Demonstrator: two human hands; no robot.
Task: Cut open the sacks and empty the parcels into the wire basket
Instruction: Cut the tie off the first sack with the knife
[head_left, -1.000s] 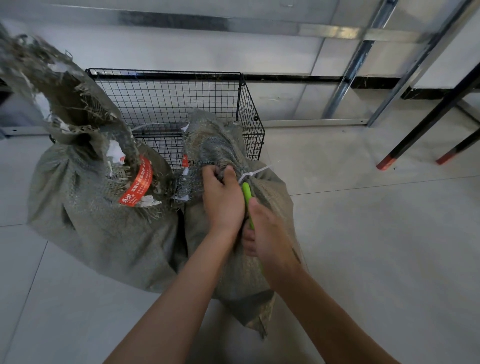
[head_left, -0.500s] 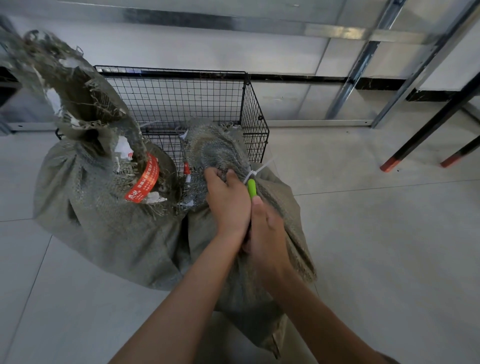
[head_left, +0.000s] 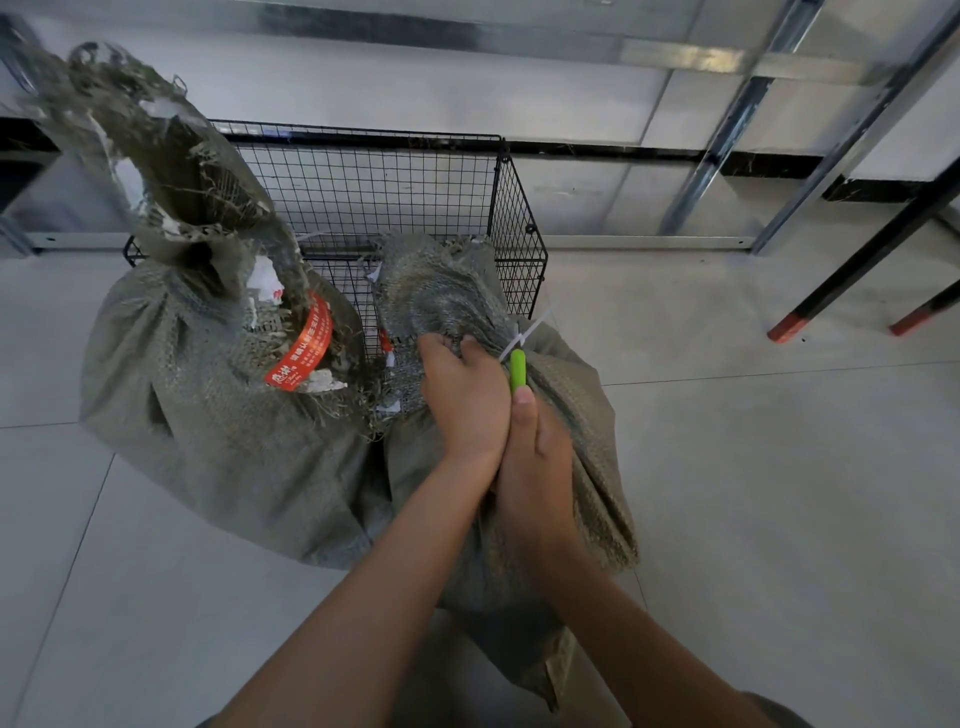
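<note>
Two grey-green woven sacks stand on the floor in front of a black wire basket (head_left: 395, 176). The left sack (head_left: 208, 415) has a frayed neck wrapped in orange tape. My left hand (head_left: 462, 395) grips the bunched neck of the right sack (head_left: 566, 415), just below a white zip tie (head_left: 527, 332). My right hand (head_left: 535, 457) holds a green-handled cutter (head_left: 517, 370), thumb along its handle, its tip at the zip tie. The blade is hidden. No parcels show.
A metal shelving frame (head_left: 727, 135) stands along the wall behind the basket. Black table legs with red feet (head_left: 789, 325) stand at the right. Grey floor tiles (head_left: 753, 493) spread to the right and at the near left.
My right hand has pushed the green cutter up along the sack's neck to the zip tie. The left hand keeps its grip on the neck. My head has moved a little closer.
</note>
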